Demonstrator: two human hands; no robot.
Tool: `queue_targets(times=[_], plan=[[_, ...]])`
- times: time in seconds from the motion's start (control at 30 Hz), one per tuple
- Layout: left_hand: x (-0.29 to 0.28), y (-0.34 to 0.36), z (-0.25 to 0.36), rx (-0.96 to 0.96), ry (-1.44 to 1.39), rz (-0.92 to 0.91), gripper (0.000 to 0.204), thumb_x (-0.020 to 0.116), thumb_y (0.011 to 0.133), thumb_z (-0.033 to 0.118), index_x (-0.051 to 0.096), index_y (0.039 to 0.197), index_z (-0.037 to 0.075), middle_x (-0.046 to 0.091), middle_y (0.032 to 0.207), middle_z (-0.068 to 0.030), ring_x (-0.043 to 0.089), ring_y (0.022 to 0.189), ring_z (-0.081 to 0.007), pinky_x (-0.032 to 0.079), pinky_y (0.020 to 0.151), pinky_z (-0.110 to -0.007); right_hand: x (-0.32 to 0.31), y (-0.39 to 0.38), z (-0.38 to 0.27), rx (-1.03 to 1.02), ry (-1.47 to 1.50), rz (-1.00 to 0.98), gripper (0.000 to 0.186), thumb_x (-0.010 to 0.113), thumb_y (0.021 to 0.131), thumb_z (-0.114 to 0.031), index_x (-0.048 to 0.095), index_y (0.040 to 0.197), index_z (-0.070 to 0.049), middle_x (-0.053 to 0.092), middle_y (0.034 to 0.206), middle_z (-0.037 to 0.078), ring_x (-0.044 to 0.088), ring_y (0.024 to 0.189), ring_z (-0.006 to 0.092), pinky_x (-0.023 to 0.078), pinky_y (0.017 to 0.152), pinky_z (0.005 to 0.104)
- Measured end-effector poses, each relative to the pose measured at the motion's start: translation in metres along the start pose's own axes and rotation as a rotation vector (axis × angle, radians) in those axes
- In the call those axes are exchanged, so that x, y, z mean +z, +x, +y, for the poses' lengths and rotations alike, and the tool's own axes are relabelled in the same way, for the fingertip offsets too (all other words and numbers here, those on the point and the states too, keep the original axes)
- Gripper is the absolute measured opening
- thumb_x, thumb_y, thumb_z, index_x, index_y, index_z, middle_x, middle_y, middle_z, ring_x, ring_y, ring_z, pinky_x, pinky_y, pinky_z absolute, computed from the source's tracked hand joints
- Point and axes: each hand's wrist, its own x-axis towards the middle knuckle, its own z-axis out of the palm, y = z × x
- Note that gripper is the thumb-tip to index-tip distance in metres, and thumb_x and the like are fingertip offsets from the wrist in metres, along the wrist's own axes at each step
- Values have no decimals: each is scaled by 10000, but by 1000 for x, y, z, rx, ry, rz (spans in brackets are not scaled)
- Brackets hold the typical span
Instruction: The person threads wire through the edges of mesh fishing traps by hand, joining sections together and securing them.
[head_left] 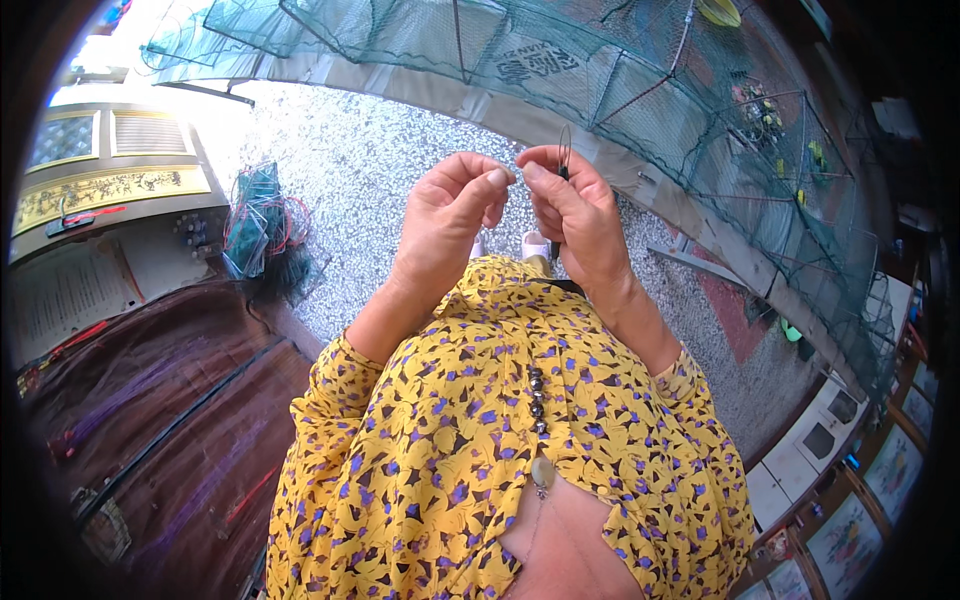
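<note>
In front of my chest, my left hand [450, 205] has thumb and forefinger pinched; anything between those fingertips is too small to make out. Just to its right, my right hand [576, 215] is closed round a slim dark tool [564, 168] with a thin loop standing up from its top. The right thumb and forefinger are pinched close to the left fingertips, with a small gap between the two hands. Whether a fine thread runs between them I cannot tell.
A green net cage [630, 90] on a frame arches across the back and right. Bundled netting [258, 215] lies left on the speckled floor [340, 130], beside a cabinet [125, 190]. Dark brown fabric [150, 380] lies at lower left. A white cabinet [785, 465] stands at lower right.
</note>
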Motion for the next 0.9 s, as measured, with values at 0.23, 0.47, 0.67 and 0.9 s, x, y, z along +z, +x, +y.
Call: queue_targets(times=[0.23,0.47,0.67,0.9], plan=[[6,-4,1,49,120,48,134,605,894,127,587,941,3,584,761,-7,518,652,-71,421,603,-195,2,0,4,14,88,-53,166,627,886,-205,649,925,-45,539,637,-75,345,471,-21,245,411,151],[6,-6,1,72,140,79,143,601,898,126,596,943,-10,592,746,-6,529,638,-68,437,601,-202,12,-2,4,-119,-55,-19,184,636,883,-208,638,911,-26,606,715,-27,497,581,24,388,505,158],[8,-9,5,14,70,68,150,587,900,112,589,963,-24,604,768,-27,551,661,-85,448,608,-206,7,5,21,-353,-288,52,199,655,868,-212,639,894,-15,633,733,-12,540,632,23,439,557,173],[7,-12,8,4,-79,21,195,539,915,93,567,1039,-54,627,853,-74,594,760,-120,492,712,-241,12,3,16,-398,-308,97,202,659,866,-217,639,890,-18,640,725,-7,531,628,9,433,545,165]])
